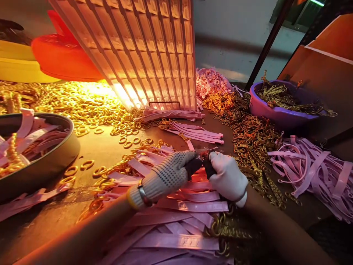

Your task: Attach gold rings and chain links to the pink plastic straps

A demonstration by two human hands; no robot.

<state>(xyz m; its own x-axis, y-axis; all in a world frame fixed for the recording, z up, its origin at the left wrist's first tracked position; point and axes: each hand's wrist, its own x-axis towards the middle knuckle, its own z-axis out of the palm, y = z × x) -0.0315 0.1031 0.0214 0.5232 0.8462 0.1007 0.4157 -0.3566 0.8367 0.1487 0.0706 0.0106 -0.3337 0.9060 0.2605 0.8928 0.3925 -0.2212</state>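
Observation:
Both my hands wear knitted gloves and meet at the middle of the table. My left hand (pixel 168 176), in a dotted glove, is closed with its dark fingertips pinched together. My right hand (pixel 226 176), in a white glove, is closed against it. Between the fingertips sits something small (pixel 205 154) that I cannot make out. Under my hands lies a heap of pink straps (pixel 176 221) mixed with gold rings (pixel 110 180).
A glowing ribbed heater panel (pixel 154 51) stands at the back. Gold rings (pixel 82 103) cover the table to the left. A round dark tray (pixel 55 154) holds straps at left. A purple bowl (pixel 278 112) of chains sits at right, beside more pink straps (pixel 311 169).

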